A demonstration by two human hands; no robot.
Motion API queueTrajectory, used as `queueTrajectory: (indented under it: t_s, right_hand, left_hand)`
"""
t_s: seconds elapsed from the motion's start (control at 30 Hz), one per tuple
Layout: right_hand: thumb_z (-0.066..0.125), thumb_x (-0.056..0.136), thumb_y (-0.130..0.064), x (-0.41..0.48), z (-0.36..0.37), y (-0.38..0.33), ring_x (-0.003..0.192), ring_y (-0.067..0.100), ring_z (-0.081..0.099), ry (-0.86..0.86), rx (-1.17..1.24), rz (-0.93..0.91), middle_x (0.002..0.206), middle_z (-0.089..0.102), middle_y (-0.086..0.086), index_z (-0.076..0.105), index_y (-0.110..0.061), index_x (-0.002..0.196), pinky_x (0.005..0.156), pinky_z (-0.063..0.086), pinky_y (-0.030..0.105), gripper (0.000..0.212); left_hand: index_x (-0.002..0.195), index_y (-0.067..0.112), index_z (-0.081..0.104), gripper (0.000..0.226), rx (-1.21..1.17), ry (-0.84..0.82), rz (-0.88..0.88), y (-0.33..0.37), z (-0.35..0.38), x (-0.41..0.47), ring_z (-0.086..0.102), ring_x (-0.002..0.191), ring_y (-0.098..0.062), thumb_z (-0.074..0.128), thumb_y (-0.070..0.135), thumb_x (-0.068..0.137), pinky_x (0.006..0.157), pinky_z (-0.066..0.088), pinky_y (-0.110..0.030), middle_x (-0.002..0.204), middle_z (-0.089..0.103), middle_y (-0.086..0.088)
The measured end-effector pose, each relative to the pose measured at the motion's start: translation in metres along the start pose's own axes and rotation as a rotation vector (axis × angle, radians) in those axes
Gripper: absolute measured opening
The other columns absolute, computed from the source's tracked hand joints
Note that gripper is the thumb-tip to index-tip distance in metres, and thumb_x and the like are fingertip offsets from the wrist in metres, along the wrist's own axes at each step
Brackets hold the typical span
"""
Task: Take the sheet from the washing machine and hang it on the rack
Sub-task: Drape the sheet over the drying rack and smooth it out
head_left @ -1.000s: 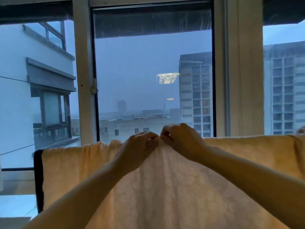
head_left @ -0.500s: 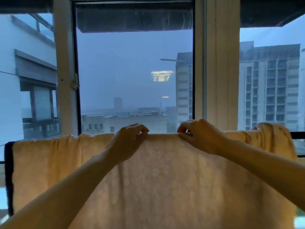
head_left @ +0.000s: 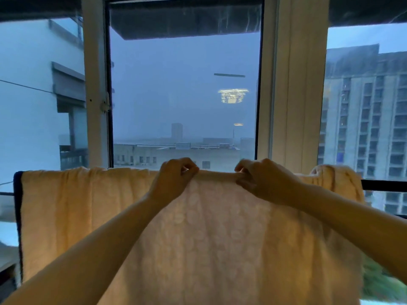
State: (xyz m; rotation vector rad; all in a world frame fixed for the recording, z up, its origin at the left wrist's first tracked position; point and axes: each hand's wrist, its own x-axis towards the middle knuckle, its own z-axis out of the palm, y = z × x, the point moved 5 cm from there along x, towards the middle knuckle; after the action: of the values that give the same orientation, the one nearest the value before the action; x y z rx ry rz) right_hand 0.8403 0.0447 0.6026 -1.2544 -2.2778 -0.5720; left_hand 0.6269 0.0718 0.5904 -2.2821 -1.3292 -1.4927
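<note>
Free room above the draped sheet (head_left: 88, 216), window frame (head_left: 295, 106) and glass (head_left: 176, 84) behind, uncovered rack bar (head_left: 383, 185) rightward.

Black horizontal bar of the rack (head_left: 383, 185) runs across mid-frame in front of me and is bare only at the right edge. Draped over it is a pale yellow patterned fabric sheet (head_left: 88, 216). It covers most of the bar and hangs to the bottom of the frame. Dark blue trim runs down the left edge, and the fabric is bunched in a hump at the right end.
</note>
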Motion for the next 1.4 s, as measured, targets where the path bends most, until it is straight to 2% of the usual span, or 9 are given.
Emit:
queueTrajectory:
  t_s: [0.13,0.47,0.67,0.73,0.8,1.0,1.17,1.3,1.4]
  right_hand:
    - [0.056,0.092,-0.037,-0.005,-0.006,0.004,0.077,0.006,0.062,0.053,0.030,0.002,0.095,0.066,-0.005,0.058,-0.022,0.106,0.075,0.055,0.027,0.021]
    - [0.053,0.095,-0.022,0.007,-0.009,0.018,0.082,0.010,0.065,0.107,0.101,0.032,0.094,0.071,-0.005,0.070,-0.022,0.096,0.080,0.055,0.034,0.017]
    - [0.053,0.094,-0.019,0.048,-0.015,0.005,0.087,0.015,0.062,0.212,0.225,0.088,0.095,0.069,0.002,0.069,-0.015,0.095,0.085,0.052,0.036,0.017]
    - [0.054,0.094,-0.019,0.054,-0.011,-0.003,0.086,0.015,0.063,0.198,0.254,0.067,0.095,0.070,0.003,0.070,-0.014,0.094,0.084,0.052,0.035,0.016]
    - [0.055,0.093,-0.019,0.050,-0.005,-0.004,0.085,0.014,0.063,0.168,0.249,0.069,0.094,0.070,0.002,0.070,-0.015,0.093,0.083,0.052,0.034,0.016]
    - [0.057,0.092,-0.027,0.013,-0.007,0.023,0.082,0.009,0.064,0.042,0.169,0.087,0.094,0.069,-0.001,0.067,-0.015,0.098,0.082,0.054,0.028,0.016]
    - [0.055,0.093,-0.037,-0.015,-0.016,0.041,0.080,0.005,0.064,-0.035,0.160,0.118,0.092,0.068,-0.005,0.065,-0.017,0.102,0.080,0.055,0.025,0.024]
    - [0.051,0.093,-0.043,-0.027,-0.018,0.046,0.077,0.003,0.062,-0.067,0.132,0.156,0.091,0.066,-0.006,0.064,-0.017,0.103,0.074,0.052,0.016,0.031]
    - [0.048,0.095,-0.038,-0.032,-0.018,0.047,0.076,0.002,0.060,-0.068,0.142,0.167,0.091,0.064,-0.006,0.063,-0.016,0.107,0.070,0.046,0.011,0.029]
  left_hand:
    - [0.093,0.017,0.067,0.012,0.077,-0.007,-0.016,-0.003,0.000,0.000,0.054,0.069,0.007,0.056,0.024,0.093,0.062,0.037,-0.007,0.078,0.062,0.009]
    - [0.091,0.020,0.064,0.013,0.153,0.031,-0.044,-0.002,0.001,0.003,0.059,0.070,-0.003,0.053,0.028,0.094,0.066,0.047,-0.020,0.078,0.062,0.009]
    - [0.098,0.031,0.066,0.014,0.002,-0.081,0.060,0.021,0.013,0.012,0.060,0.085,-0.001,0.057,0.038,0.090,0.075,0.050,-0.027,0.093,0.062,0.019]
    - [0.086,0.035,0.066,0.007,0.006,-0.090,0.076,0.027,0.019,0.015,0.063,0.083,-0.003,0.061,0.032,0.088,0.076,0.053,-0.032,0.087,0.067,0.019]
    - [0.078,0.033,0.066,0.015,0.021,-0.058,0.065,0.025,0.022,0.016,0.064,0.076,-0.005,0.062,0.021,0.087,0.074,0.055,-0.034,0.079,0.068,0.014]
    - [0.087,0.017,0.065,0.008,0.095,-0.028,0.024,0.002,0.010,0.016,0.061,0.072,-0.007,0.059,0.017,0.091,0.069,0.050,-0.024,0.081,0.065,0.005]
    - [0.082,0.021,0.057,0.010,0.235,-0.072,-0.032,-0.013,0.000,0.020,0.057,0.067,-0.006,0.055,0.018,0.092,0.061,0.046,-0.017,0.078,0.062,0.004]
    - [0.080,0.021,0.056,0.005,0.251,-0.134,-0.103,0.001,0.003,0.021,0.059,0.071,-0.013,0.057,0.020,0.085,0.068,0.053,-0.032,0.078,0.062,0.005]
    - [0.091,0.024,0.061,0.016,0.156,-0.108,0.071,0.034,0.014,0.016,0.060,0.085,-0.010,0.058,0.011,0.082,0.077,0.051,-0.031,0.094,0.062,0.009]
